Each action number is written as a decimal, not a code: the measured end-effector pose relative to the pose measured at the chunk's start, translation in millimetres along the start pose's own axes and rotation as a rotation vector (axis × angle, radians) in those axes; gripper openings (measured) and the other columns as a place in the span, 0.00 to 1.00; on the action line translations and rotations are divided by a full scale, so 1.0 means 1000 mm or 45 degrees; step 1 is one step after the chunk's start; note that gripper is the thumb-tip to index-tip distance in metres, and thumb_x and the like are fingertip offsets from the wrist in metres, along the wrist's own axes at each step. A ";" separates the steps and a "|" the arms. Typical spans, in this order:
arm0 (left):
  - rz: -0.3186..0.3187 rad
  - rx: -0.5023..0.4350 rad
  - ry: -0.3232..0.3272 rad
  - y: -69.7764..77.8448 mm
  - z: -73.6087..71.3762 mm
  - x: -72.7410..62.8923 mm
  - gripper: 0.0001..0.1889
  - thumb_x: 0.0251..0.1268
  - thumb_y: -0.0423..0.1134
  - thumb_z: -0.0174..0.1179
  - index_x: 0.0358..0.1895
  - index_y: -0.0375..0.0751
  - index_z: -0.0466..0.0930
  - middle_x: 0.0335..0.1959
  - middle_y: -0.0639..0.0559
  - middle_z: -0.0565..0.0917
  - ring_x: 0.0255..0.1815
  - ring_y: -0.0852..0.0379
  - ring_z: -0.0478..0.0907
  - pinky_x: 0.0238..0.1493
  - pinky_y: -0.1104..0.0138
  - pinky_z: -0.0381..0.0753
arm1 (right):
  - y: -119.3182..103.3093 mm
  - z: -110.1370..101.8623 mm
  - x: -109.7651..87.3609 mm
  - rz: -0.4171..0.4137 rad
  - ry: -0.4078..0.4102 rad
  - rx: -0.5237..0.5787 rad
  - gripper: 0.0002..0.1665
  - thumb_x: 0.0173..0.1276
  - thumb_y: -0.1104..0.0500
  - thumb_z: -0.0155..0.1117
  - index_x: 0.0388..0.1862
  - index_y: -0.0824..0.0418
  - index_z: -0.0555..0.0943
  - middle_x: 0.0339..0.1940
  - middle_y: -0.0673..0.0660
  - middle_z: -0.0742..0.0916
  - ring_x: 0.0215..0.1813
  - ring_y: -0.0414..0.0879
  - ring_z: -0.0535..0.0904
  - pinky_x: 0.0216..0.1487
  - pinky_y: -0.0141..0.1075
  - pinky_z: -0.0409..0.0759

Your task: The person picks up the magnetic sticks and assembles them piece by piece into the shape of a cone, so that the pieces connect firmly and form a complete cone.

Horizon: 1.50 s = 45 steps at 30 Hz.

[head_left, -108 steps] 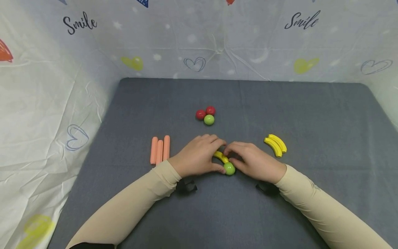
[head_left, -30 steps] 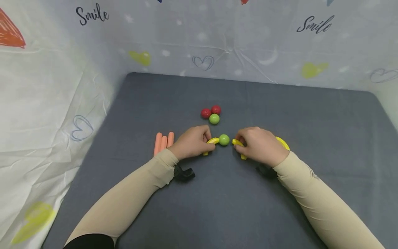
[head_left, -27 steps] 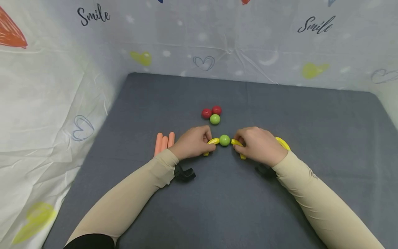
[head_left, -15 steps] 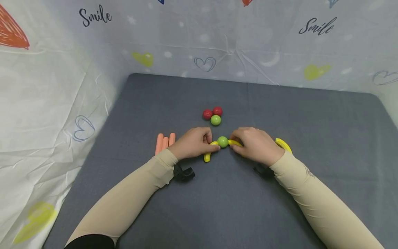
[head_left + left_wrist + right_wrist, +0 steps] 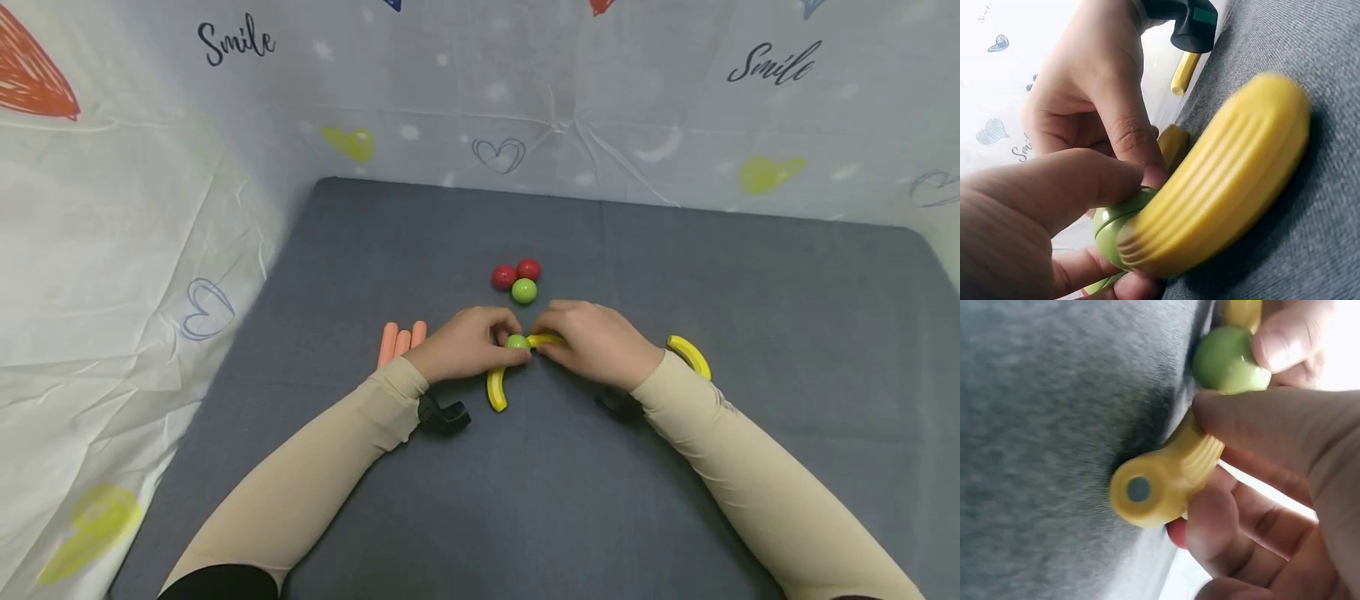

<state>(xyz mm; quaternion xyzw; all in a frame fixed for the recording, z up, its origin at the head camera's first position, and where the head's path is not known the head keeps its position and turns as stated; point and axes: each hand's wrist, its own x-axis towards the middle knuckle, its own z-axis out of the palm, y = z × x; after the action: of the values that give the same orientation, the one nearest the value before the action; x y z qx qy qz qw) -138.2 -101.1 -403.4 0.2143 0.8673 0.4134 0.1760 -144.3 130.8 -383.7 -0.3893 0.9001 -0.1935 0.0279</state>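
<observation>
We see both hands narrowed over the middle of the grey surface (image 5: pixel 540 500), each one pinching something. The left hand (image 5: pixel 467 343) holds a green ball (image 5: pixel 517 342) between its thumb and fingers, and we find the right hand (image 5: pixel 600 343) gripping a curved yellow piece (image 5: pixel 544 340), whose inner end meets that ball in the head view; in the right wrist view the thumb covers the joint. On the piece's other end, we make out a round grey disc (image 5: pixel 1139 489). A second yellow piece (image 5: pixel 497 389) sets one end against the ball by the left thumb, and its free end points towards the person. We cannot tell whether this piece rests fully on the surface. Beyond the hands, a red ball (image 5: pixel 504 277), another red ball (image 5: pixel 528 269) and a smaller-looking lime ball (image 5: pixel 524 291) sit in a tight cluster. To the left, we see three salmon-coloured rods (image 5: pixel 402 342) side by side, partly hidden by the left arm, and just beside the right sleeve (image 5: pixel 693 417) lies a third yellow piece (image 5: pixel 689 357). Behind everything, we have a pale backdrop (image 5: pixel 420 83) printed with hearts and the word "Smile".
</observation>
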 end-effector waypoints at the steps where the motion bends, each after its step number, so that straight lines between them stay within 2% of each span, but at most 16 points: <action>1: -0.006 -0.003 0.001 0.000 -0.001 0.000 0.10 0.68 0.50 0.71 0.44 0.52 0.85 0.33 0.55 0.82 0.30 0.57 0.78 0.33 0.65 0.76 | 0.000 0.000 0.002 -0.005 -0.010 0.009 0.09 0.68 0.61 0.76 0.47 0.57 0.90 0.40 0.50 0.87 0.38 0.43 0.81 0.41 0.41 0.83; 7: -0.043 0.006 -0.015 -0.003 -0.004 -0.001 0.12 0.65 0.50 0.73 0.40 0.50 0.82 0.33 0.54 0.82 0.31 0.57 0.77 0.34 0.66 0.76 | 0.007 -0.012 0.013 -0.026 -0.060 0.087 0.09 0.69 0.62 0.73 0.47 0.59 0.89 0.41 0.51 0.88 0.39 0.45 0.81 0.44 0.42 0.82; 11: -0.051 0.029 -0.025 -0.004 -0.005 0.000 0.14 0.65 0.51 0.74 0.39 0.49 0.80 0.32 0.53 0.82 0.31 0.56 0.77 0.33 0.65 0.76 | 0.012 -0.024 0.021 -0.011 0.015 0.134 0.11 0.73 0.62 0.68 0.52 0.62 0.88 0.41 0.53 0.89 0.37 0.46 0.81 0.41 0.43 0.81; 14: -0.047 0.045 -0.041 -0.005 -0.006 0.000 0.15 0.65 0.51 0.73 0.40 0.48 0.79 0.33 0.52 0.81 0.31 0.56 0.77 0.33 0.66 0.75 | 0.015 -0.028 0.030 0.023 0.073 0.121 0.12 0.74 0.61 0.68 0.54 0.63 0.87 0.40 0.53 0.88 0.36 0.45 0.80 0.40 0.42 0.81; 18: -0.034 0.043 -0.067 -0.007 -0.006 0.001 0.19 0.66 0.51 0.72 0.53 0.48 0.80 0.32 0.52 0.80 0.28 0.57 0.74 0.32 0.66 0.74 | 0.015 -0.025 0.042 0.040 0.079 0.046 0.12 0.72 0.59 0.72 0.52 0.61 0.88 0.38 0.52 0.87 0.36 0.46 0.80 0.41 0.43 0.81; 21: 0.006 0.048 -0.090 -0.008 -0.006 0.001 0.25 0.69 0.51 0.70 0.65 0.49 0.79 0.30 0.53 0.78 0.24 0.58 0.71 0.31 0.67 0.72 | 0.016 -0.019 0.048 0.046 0.063 -0.034 0.11 0.71 0.57 0.73 0.50 0.59 0.89 0.37 0.51 0.86 0.37 0.46 0.81 0.40 0.45 0.82; 23: 0.037 0.056 -0.101 -0.007 -0.006 0.001 0.26 0.70 0.50 0.69 0.68 0.50 0.78 0.28 0.54 0.77 0.23 0.59 0.70 0.31 0.68 0.70 | 0.017 -0.017 0.050 0.052 0.050 -0.091 0.10 0.70 0.56 0.74 0.48 0.57 0.88 0.36 0.51 0.86 0.36 0.46 0.81 0.39 0.45 0.83; 33: 0.051 0.054 -0.105 -0.007 -0.008 0.000 0.24 0.69 0.49 0.69 0.66 0.49 0.82 0.24 0.55 0.75 0.24 0.60 0.70 0.31 0.70 0.70 | 0.017 -0.011 0.058 0.071 0.029 -0.209 0.13 0.65 0.54 0.80 0.43 0.55 0.85 0.31 0.50 0.83 0.32 0.46 0.78 0.35 0.44 0.81; 40: 0.052 0.055 -0.104 -0.006 -0.007 0.000 0.22 0.68 0.48 0.70 0.64 0.50 0.84 0.24 0.56 0.75 0.23 0.62 0.70 0.30 0.70 0.69 | 0.011 -0.005 0.061 0.073 -0.036 -0.247 0.13 0.68 0.52 0.74 0.34 0.57 0.79 0.26 0.51 0.76 0.27 0.48 0.73 0.30 0.41 0.74; 45: 0.056 0.060 -0.099 -0.006 -0.006 0.000 0.22 0.69 0.47 0.69 0.65 0.49 0.83 0.24 0.55 0.76 0.23 0.61 0.70 0.30 0.69 0.69 | 0.015 -0.003 0.053 0.114 -0.027 -0.175 0.17 0.72 0.50 0.71 0.28 0.54 0.75 0.21 0.50 0.72 0.24 0.46 0.70 0.27 0.39 0.68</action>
<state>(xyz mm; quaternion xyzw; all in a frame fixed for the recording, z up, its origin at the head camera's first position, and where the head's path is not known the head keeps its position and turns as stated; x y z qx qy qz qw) -142.2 -108.7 -404.1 0.2534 0.8644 0.3878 0.1953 -192.0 103.4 -380.7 -0.3516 0.9275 -0.1256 0.0191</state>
